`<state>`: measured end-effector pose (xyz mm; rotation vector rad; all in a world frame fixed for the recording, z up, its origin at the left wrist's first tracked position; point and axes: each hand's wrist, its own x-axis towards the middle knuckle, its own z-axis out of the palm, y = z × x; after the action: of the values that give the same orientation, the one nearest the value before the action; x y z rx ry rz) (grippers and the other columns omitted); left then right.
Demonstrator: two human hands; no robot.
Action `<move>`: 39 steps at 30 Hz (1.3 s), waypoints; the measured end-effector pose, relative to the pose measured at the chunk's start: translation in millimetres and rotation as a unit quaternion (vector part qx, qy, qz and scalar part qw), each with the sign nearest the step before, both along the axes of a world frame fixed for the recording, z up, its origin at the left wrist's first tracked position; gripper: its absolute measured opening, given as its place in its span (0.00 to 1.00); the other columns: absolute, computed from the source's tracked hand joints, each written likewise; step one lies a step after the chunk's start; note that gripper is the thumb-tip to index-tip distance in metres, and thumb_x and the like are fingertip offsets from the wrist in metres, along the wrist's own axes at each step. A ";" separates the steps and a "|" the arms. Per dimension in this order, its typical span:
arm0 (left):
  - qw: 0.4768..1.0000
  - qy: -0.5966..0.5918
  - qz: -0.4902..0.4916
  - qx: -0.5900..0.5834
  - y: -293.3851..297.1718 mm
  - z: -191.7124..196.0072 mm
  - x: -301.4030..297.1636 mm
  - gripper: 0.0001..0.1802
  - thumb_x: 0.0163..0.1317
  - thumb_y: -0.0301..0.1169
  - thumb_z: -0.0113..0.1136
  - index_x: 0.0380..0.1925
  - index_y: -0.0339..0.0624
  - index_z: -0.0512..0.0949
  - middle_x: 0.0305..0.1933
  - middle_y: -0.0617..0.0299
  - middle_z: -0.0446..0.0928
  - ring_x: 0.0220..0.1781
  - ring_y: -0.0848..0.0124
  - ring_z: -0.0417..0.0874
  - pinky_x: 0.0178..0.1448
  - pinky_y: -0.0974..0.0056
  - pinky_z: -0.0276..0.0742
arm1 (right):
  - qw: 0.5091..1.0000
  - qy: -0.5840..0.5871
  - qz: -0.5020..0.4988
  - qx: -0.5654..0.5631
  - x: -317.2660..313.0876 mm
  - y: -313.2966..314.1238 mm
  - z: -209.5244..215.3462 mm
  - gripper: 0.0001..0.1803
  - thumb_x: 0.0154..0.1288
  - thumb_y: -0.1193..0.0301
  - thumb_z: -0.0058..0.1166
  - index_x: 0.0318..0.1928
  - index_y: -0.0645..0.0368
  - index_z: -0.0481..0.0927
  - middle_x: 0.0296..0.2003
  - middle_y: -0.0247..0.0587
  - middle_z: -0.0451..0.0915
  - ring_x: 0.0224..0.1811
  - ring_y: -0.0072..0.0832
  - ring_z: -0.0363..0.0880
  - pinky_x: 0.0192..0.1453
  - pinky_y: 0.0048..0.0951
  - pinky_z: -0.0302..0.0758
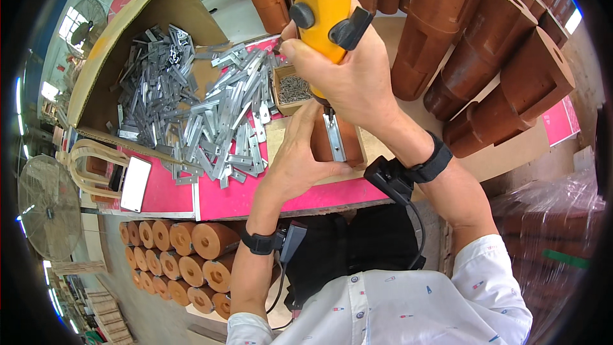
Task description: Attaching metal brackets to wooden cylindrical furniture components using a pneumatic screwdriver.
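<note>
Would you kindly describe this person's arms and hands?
The left hand and right hand are ungloved. Each forearm has a black strap carrying a dark boxy device and cable. The white sleeves are short, the right showing small prints.

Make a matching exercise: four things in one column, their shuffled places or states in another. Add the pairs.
1. Yellow-and-black power driver
2. Small silver metal screws
3. Reddish-brown rectangular block
4. Orange-brown hollow cylinders

A. In a small open cardboard box
B. Stacked on their sides
C. Gripped by the right hand
D. Held by the left hand

Pairs: 1-C, 2-A, 3-D, 4-B
</note>
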<state>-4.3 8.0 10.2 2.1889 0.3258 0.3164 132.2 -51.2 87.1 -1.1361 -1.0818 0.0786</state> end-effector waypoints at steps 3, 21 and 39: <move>1.000 0.005 0.013 -0.007 -1.1 -0.4 0.3 0.65 0.36 0.43 0.80 0.71 0.36 0.50 0.70 0.44 0.58 0.73 0.50 0.59 0.75 0.53 0.56 | 1.000 -0.017 -0.003 -0.007 0.7 0.4 -1.2 0.30 0.55 0.68 0.63 0.56 0.63 0.67 0.36 0.45 0.80 0.37 0.32 0.81 0.45 0.31 0.77; 0.999 -0.035 0.021 -0.018 0.0 -9.1 2.2 0.68 0.34 0.42 0.81 0.73 0.39 0.47 0.68 0.44 0.59 0.70 0.49 0.61 0.73 0.52 0.58 | 0.999 0.014 0.027 -0.037 2.0 -5.5 -4.3 0.29 0.55 0.68 0.64 0.55 0.64 0.67 0.35 0.43 0.79 0.36 0.29 0.80 0.44 0.31 0.77; 0.961 -0.063 0.017 0.268 108.8 -36.4 60.5 0.12 0.56 0.29 0.60 0.40 0.36 0.81 0.40 0.46 0.82 0.46 0.49 0.81 0.50 0.52 0.76 | 0.999 0.020 0.034 -0.003 -4.1 -2.1 -6.7 0.31 0.54 0.68 0.65 0.56 0.65 0.69 0.38 0.46 0.80 0.40 0.31 0.81 0.47 0.32 0.77</move>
<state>56.2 116.8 -26.2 2.6776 0.2226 0.6177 128.2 -53.4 80.4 -1.0981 -1.0848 0.1584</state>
